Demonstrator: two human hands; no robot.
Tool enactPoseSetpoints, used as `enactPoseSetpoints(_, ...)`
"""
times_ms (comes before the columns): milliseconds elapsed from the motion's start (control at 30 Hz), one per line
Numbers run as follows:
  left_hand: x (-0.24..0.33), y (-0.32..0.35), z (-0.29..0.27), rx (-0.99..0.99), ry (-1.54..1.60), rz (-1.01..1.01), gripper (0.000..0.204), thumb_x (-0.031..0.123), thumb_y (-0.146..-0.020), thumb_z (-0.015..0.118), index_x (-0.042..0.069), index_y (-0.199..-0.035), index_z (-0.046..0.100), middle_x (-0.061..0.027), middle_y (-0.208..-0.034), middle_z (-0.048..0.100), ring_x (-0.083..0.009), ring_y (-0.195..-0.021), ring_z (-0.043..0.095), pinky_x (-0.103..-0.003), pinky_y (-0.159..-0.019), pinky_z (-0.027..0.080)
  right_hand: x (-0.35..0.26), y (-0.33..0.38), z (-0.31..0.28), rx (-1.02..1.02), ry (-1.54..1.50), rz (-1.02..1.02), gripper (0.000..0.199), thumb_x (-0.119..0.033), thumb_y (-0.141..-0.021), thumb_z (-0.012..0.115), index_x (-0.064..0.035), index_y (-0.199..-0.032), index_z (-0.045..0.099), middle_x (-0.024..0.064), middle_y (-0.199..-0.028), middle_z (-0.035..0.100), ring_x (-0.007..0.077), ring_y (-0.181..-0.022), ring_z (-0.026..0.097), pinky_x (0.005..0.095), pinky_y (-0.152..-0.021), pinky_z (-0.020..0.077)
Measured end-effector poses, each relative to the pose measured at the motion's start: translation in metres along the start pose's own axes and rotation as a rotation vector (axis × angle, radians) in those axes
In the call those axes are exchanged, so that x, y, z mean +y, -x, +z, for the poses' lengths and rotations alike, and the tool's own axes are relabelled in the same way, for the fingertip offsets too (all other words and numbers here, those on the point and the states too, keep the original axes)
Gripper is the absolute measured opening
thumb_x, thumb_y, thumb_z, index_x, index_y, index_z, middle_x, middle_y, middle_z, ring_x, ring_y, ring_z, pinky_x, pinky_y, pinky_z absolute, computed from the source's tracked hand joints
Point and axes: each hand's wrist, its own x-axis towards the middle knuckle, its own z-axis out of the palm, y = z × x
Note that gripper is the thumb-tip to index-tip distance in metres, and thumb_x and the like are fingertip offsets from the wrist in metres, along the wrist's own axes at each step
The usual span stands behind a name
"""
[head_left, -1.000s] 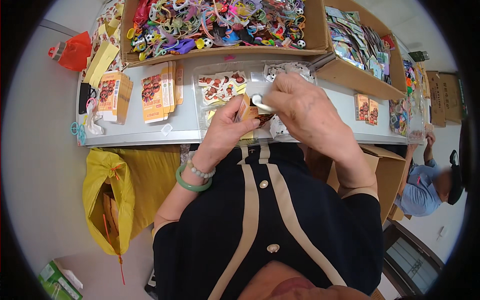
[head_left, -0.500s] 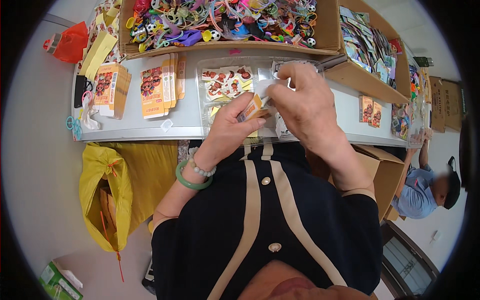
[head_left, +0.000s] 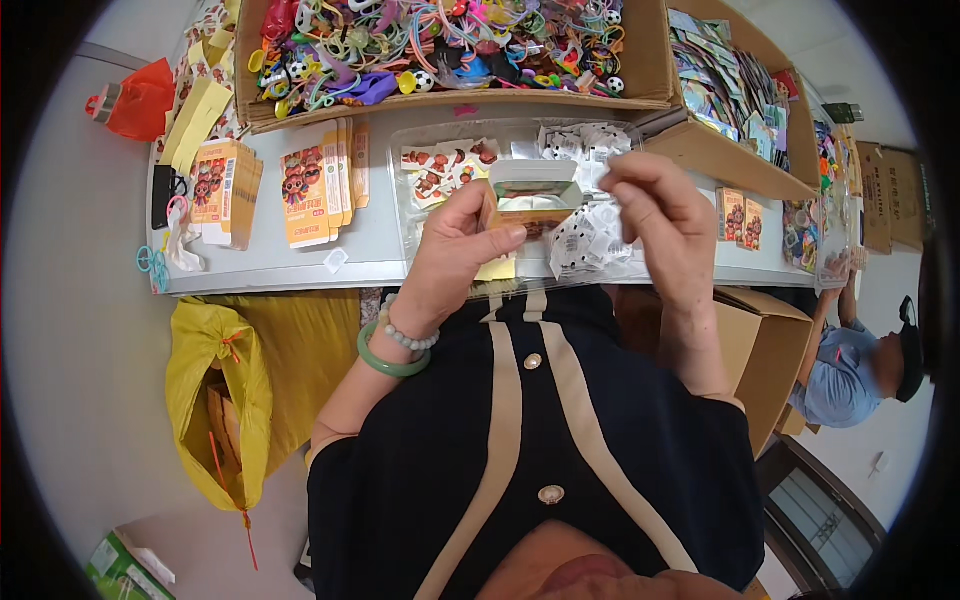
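My left hand (head_left: pixel 462 235) grips a small orange cardboard box (head_left: pixel 545 216) by its left end. The box stands open toward me, its white flap (head_left: pixel 535 170) raised and something whitish inside. To the right of it, my right hand (head_left: pixel 665 215) hovers with thumb and fingers apart, and nothing shows between them. Below both hands lies a clear plastic tray (head_left: pixel 405 205). Its left part has printed character stickers (head_left: pixel 445 165) and yellow paper slips (head_left: pixel 497 269); its right part has white packets with black spots (head_left: pixel 590 240).
Stacks of orange boxes (head_left: pixel 315 190) stand at the left, near blue scissors (head_left: pixel 152 265). A carton of small colourful toys (head_left: pixel 450 50) fills the far side, with a carton of shiny cards (head_left: pixel 730 85) beside it. A yellow bag (head_left: pixel 280 390) hangs below the table. Another person (head_left: pixel 850 365) works at far right.
My right hand has pulled away from the box, moving right. The box has turned and its opening now shows, with the flap up.
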Motion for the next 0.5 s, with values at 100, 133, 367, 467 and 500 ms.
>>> enactPoseSetpoints(100, -0.001, -0.001, 0.0, 0.006, 0.014, -0.004, 0.015, -0.003, -0.078, 0.065, 0.003, -0.09, 0.057, 0.0024, -0.09, 0.054, -0.0047, -0.081, 0.049, -0.02, -0.073, 0.042, 0.016, 0.005, -0.003, 0.153, -0.181, 0.111, 0.022, -0.012, -0.084, 0.06, -0.0009, -0.103, 0.061, 0.0019, -0.086, 0.063, 0.0056, -0.07, 0.051, 0.0198, -0.061, 0.0412)
enactPoseSetpoints(133, 0.0, 0.001, 0.005, -0.006, -0.041, 0.012, 0.021, -0.004, -0.077, 0.065, 0.002, -0.097, 0.058, 0.0014, -0.094, 0.054, -0.0048, -0.083, 0.049, -0.02, -0.074, 0.042, 0.019, 0.005, -0.001, 0.008, -0.341, 0.21, 0.025, -0.017, -0.083, 0.061, -0.0014, -0.103, 0.061, 0.0008, -0.085, 0.062, 0.0058, -0.073, 0.051, 0.0203, -0.064, 0.0405)
enactPoseSetpoints(367, 0.0, 0.011, 0.016, -0.13, -0.086, -0.041, 0.044, 0.015, -0.085, 0.06, 0.001, -0.126, 0.047, -0.0076, -0.121, 0.054, -0.018, -0.114, 0.05, -0.035, -0.099, 0.038, 0.03, 0.011, 0.009, -0.159, -0.582, 0.312, 0.022, -0.023, -0.082, 0.056, -0.0032, -0.091, 0.062, -0.0014, -0.079, 0.058, 0.0062, -0.072, 0.047, 0.021, -0.065, 0.036)
enactPoseSetpoints(467, 0.006, 0.011, 0.029, -0.107, 0.095, -0.096, 0.043, 0.023, -0.091, 0.052, -0.001, -0.125, 0.046, -0.0083, -0.121, 0.052, -0.0179, -0.113, 0.05, -0.035, -0.099, 0.037, 0.027, 0.01, 0.013, -0.075, -0.282, 0.212, 0.018, -0.018, -0.084, 0.053, -0.0034, -0.09, 0.062, -0.0023, -0.076, 0.055, 0.005, -0.069, 0.045, 0.0202, -0.063, 0.0352)
enactPoseSetpoints(500, 0.008, 0.01, 0.032, -0.054, 0.11, -0.112, 0.041, 0.024, -0.093, 0.048, -0.002, -0.124, 0.046, -0.0079, -0.119, 0.053, -0.0164, -0.11, 0.05, -0.033, -0.097, 0.039, 0.022, 0.011, 0.012, -0.113, -0.382, 0.246, 0.018, -0.016, -0.085, 0.052, -0.0032, -0.091, 0.062, -0.0027, -0.074, 0.054, 0.0044, -0.066, 0.044, 0.0201, -0.061, 0.0353)
